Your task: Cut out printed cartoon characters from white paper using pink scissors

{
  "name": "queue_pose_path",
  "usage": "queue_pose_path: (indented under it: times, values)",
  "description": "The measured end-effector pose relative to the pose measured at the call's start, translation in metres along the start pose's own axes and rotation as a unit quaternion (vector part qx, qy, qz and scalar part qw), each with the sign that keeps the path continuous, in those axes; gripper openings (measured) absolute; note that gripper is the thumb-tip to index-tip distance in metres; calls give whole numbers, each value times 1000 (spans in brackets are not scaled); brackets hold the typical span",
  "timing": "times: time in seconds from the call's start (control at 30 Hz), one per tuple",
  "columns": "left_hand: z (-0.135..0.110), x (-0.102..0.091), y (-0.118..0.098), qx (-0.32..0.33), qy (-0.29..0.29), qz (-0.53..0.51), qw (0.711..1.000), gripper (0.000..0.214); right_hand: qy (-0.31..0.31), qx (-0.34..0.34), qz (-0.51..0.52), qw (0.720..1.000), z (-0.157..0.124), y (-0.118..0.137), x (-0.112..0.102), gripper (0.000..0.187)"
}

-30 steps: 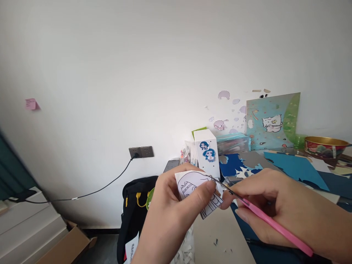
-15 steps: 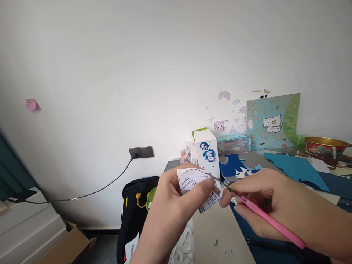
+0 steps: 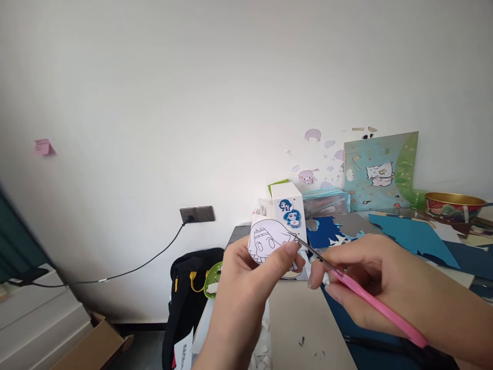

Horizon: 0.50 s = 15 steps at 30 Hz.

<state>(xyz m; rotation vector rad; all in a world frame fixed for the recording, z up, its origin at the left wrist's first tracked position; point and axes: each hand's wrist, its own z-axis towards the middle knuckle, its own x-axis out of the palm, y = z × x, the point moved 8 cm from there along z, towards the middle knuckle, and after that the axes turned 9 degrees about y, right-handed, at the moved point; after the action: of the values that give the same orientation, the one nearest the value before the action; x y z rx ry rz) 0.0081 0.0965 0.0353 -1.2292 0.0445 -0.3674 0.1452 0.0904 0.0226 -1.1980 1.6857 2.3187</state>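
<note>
My left hand [image 3: 265, 277] pinches a white paper cutout [image 3: 265, 239] between thumb and fingers. Black line art of a cartoon character with long hair covers it, and its upper edge is rounded; the lower part is partly behind my thumb. My right hand [image 3: 370, 282] is closed around scissors [image 3: 377, 303] with a long pink handle. Their thin metal blades reach the cutout's right edge, close to my left thumb tip. A small white scrap [image 3: 326, 278] shows by my right fingertips.
Below my hands is a beige board [image 3: 304, 318] with tiny dark scraps, beside a pile of white paper strips [image 3: 262, 354]. Behind stand a white box [image 3: 287, 200] with stickers and a clear pouch [image 3: 327, 203]. Blue paper sheets [image 3: 414, 236] lie right; a black bag [image 3: 192, 277] is left.
My left hand has turned the cutout, so the drawn face is more upright and its rounded edge faces up. The scissors stay at its right edge, with my right hand nearly still.
</note>
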Motion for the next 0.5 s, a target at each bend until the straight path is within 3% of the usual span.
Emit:
queue_pose_path:
  times: [0.17,0.37,0.5]
  values:
    - [-2,-2,3,-10,-9,1,1000,21,63,44,47,996,-5,4,7,10]
    - [-5,-4,2,-25,-12,3,1000,20,75,41,52,995,-5,11,5,11]
    - [-5,-1,0,-40,27,46,998,21,79,49,40,995,-6,8,4,13]
